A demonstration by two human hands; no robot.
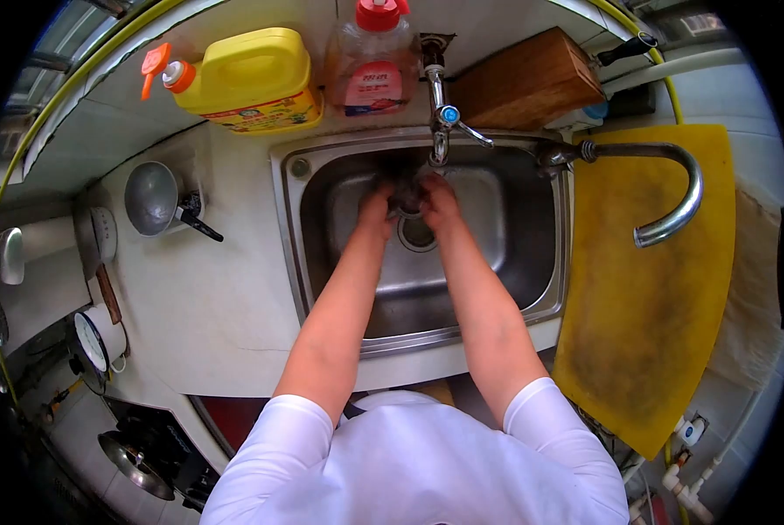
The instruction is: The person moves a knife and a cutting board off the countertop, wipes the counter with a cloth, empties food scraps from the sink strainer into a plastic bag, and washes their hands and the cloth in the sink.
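Both forearms reach down into the metal sink (409, 341). My left hand (375, 210) and my right hand (438, 199) are close together under the tap (440, 122), above the drain (417, 233). Between them is something dark and blurred, too unclear to name. The fingers of both hands curl inward around it, and their tips are partly hidden. The tap's spout points down just above my right hand.
Behind the sink stand a yellow jug (256, 79), a clear pump bottle (374, 74) and a wooden knife block (523, 80). A small pan (152, 199) lies left. At right, a curved spout (685, 188) extends over a yellow board (650, 306).
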